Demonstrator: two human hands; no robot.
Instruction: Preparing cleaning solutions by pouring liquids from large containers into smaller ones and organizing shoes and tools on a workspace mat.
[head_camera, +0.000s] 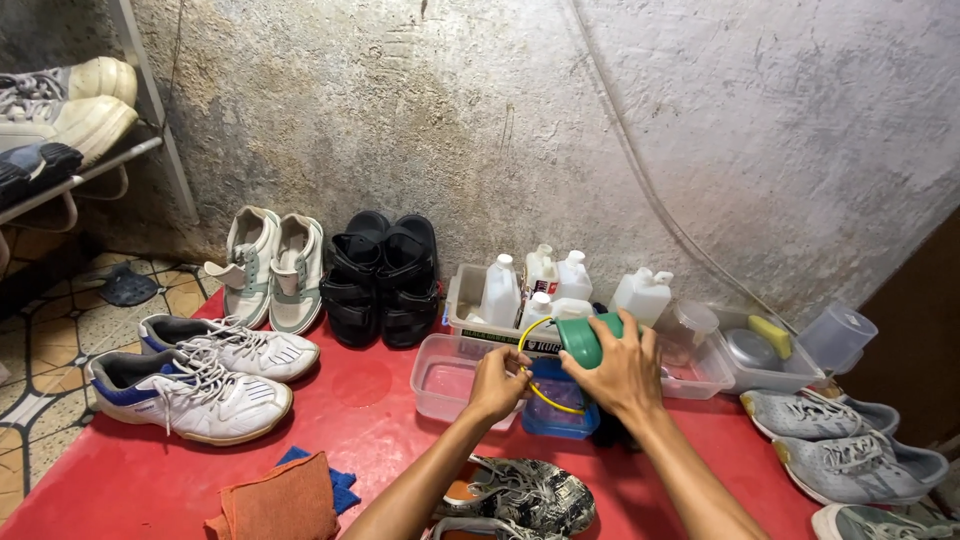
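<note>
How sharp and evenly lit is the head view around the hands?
Head view: sharp around the left hand and right hand on the green plastic container; soft even light, faint sheen on the red table; wide-angle bending at edges.

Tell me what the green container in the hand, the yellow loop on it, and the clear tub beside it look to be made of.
Green container: seemingly smooth moulded plastic, opaque with a dull sheen, gripped by the right hand.
Yellow loop: a thin bent strand, maybe plastic-coated wire or cord; the left hand pinches it.
Clear tub: translucent plastic, the red surface showing through it.

green cup, yellow loop, perhaps marbled shoe
</note>
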